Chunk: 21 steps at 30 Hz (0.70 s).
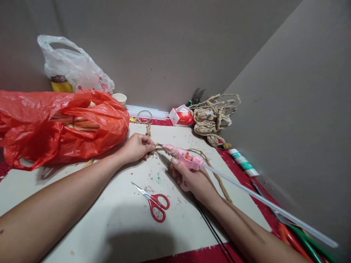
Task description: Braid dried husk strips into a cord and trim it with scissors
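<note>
Rope (pixel 153 147) pinched left; glue gun (pixel 183 156) gripped right.

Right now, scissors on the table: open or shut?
Nearly shut. The red-handled scissors lie flat on the table, blades together to one point, untouched by either hand.

Plenty crowding the edges of this white work board (pixel 82 219)!
Red-handled scissors (pixel 153 202) lie open near the front; a bulging red plastic bag (pixel 55 124) sprawls left, a white bag (pixel 74 67) behind it, a twine bundle (pixel 211 117) and glue tube (pixel 242 162) right.
</note>
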{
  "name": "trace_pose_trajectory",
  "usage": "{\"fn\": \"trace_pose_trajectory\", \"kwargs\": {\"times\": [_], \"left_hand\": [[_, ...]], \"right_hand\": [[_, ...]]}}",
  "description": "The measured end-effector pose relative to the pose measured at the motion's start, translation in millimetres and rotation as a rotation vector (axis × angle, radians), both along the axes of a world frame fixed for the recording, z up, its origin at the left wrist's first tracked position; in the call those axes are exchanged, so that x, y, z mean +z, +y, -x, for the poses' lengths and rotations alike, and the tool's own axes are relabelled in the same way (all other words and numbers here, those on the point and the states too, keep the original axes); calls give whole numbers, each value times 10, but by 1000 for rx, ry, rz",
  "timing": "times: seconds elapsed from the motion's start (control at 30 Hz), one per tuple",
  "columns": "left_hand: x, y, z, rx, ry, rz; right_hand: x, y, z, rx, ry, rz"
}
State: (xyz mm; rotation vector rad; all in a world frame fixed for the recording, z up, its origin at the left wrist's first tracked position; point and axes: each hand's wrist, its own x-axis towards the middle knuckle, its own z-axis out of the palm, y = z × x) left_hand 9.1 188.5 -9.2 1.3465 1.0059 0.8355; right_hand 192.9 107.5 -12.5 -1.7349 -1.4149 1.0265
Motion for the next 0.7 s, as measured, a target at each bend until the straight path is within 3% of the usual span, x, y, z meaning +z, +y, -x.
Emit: {"fn": "trace_pose_trajectory", "kwargs": {"times": [0.6,0.7], "left_hand": [[1,-7,1,0,9,-12],[4,-7,-2,1,16,-17]], "right_hand": [[25,-20,31,92,-161,-143],[42,-17,26,128,-63,-144]]}}
